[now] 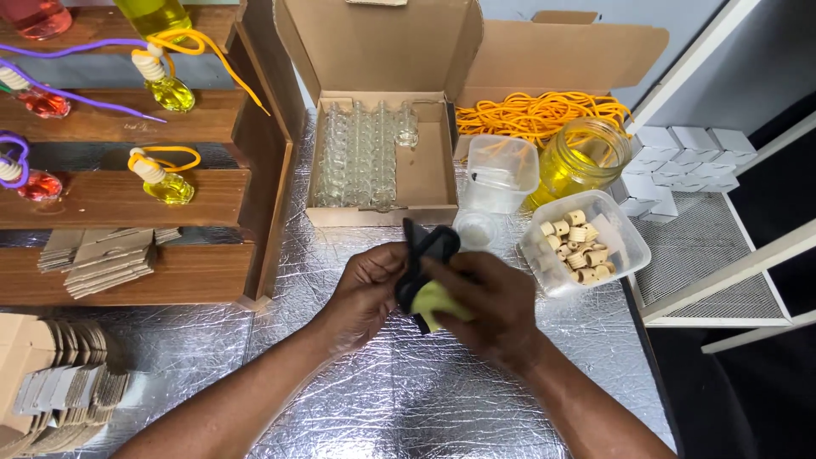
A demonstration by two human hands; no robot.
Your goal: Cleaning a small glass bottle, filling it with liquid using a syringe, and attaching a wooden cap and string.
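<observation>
In the head view, both hands meet over the crinkled silver table cover point(408, 399). The left hand point(365, 293) curls its fingers around a dark cloth point(425, 251), pinching its left edge. The right hand point(493, 306) closes over the cloth from the other side, pressing a small yellow-green object point(438, 302) into it. That object is mostly wrapped and covered by fingers, so its exact shape is hard to make out.

Just behind the hands stands an open cardboard box point(429, 174) of small clear glass bottles point(357, 157). To the right are a plastic tub point(629, 242) of pale wooden caps point(578, 242), an empty clear container point(501, 170), a jar of yellow liquid point(586, 157) and orange cords point(540, 115). On the left, wooden shelves point(195, 200) hold filled bottles, some cut off by the frame's edge.
</observation>
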